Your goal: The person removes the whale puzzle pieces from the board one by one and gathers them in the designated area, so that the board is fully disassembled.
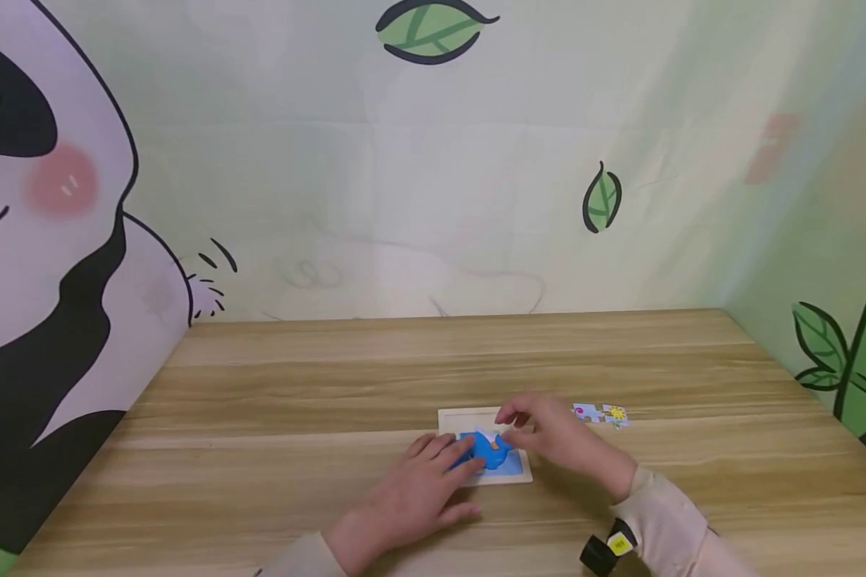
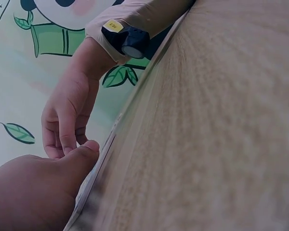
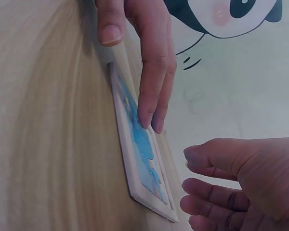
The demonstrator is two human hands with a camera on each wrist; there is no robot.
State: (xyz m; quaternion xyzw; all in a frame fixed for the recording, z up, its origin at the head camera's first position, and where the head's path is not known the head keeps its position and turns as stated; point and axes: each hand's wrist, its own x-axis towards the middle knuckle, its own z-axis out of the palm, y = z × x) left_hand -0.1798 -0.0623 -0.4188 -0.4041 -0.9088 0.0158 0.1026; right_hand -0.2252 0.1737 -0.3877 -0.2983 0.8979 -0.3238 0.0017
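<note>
A small jigsaw puzzle in a pale wooden frame [image 1: 525, 474] lies on the table, with a blue sea-animal picture [image 1: 492, 453] assembled in its lower part. The upper part inside the frame shows a bare pale base. My left hand [image 1: 422, 489] lies over the puzzle's left side, its extended fingertips touching the blue pieces. My right hand [image 1: 556, 437] hovers at the puzzle's right side, fingers loosely bent; in the right wrist view that same right hand [image 3: 245, 178] shows a gap between thumb and fingers and nothing held.
A few loose puzzle pieces [image 1: 599, 413], with a yellow flower and a pink swirl, lie on the wooden table [image 1: 296, 401] to the right of the frame. Behind the table stands a printed wall [image 1: 332, 200] with a panda and leaves.
</note>
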